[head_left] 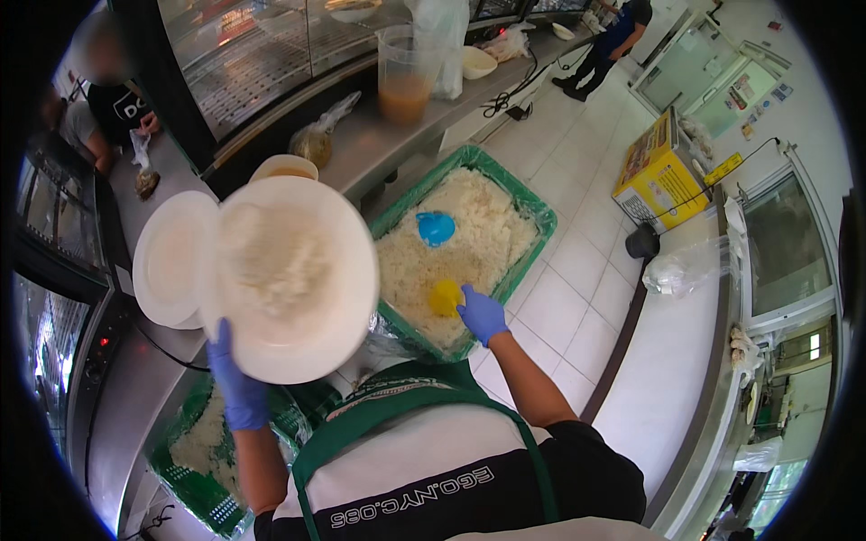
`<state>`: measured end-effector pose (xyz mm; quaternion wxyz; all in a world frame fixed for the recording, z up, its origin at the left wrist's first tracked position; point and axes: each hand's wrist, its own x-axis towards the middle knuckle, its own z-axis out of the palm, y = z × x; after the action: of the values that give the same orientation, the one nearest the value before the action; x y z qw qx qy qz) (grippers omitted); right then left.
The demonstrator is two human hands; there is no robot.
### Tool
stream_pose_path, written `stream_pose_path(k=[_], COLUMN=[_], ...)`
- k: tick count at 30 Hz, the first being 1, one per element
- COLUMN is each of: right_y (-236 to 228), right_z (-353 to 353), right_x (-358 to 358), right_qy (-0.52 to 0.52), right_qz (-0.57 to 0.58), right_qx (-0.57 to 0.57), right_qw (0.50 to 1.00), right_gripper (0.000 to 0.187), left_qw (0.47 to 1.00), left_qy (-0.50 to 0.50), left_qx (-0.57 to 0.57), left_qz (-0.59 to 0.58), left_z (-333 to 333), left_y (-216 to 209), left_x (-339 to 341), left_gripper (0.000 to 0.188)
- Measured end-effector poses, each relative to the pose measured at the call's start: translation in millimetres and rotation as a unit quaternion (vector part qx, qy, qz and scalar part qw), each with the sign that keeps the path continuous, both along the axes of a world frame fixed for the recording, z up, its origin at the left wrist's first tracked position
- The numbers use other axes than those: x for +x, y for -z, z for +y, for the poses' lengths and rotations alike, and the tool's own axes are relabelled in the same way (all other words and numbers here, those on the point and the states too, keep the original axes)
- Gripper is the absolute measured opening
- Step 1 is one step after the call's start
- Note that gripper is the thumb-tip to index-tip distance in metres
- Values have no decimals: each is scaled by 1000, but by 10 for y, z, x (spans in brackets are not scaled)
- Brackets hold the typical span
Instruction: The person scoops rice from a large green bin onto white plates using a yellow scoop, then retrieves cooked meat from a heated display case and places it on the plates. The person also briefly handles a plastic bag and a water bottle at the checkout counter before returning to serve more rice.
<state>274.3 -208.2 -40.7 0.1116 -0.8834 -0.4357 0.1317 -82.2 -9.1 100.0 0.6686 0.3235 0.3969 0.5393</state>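
While the left hand (238,383) grips the white plate (280,347) — best kept level — the right hand (483,316) grasps the yellow scoop (444,298), which should lift rice (492,221) gently.

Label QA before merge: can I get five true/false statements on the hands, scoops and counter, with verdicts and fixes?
1. The left hand holds a round white plate bearing white rice. True.
2. Neither hand touches a scoop. False: the right hand has its fingers on the yellow plastic scoop.
3. A blue plastic scoop rests on the rice in the green plastic crate. True.
4. Both hands are bare. False: both wear blue-violet gloves.
5. The tall clear container of brown liquid stands on the floor. False: it stands on the grey metal counter.
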Motion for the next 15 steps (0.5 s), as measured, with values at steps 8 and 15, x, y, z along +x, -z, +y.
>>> stream_pose_path(k=[8,15], right_y=[74,269], right_z=[-105,-338], right_x=[-210,-378], right_qy=[-75,-88], right_qz=[-72,-96], right_qx=[25,122], right_qw=[994,984], right_gripper=[12,15], left_qw=[989,976], left_qy=[-65,-173], left_qx=[100,96], left_qz=[-85,-86], left_z=[915,1550], left_y=[-678,-1018], left_x=[-962,-1079], left_gripper=[47,44])
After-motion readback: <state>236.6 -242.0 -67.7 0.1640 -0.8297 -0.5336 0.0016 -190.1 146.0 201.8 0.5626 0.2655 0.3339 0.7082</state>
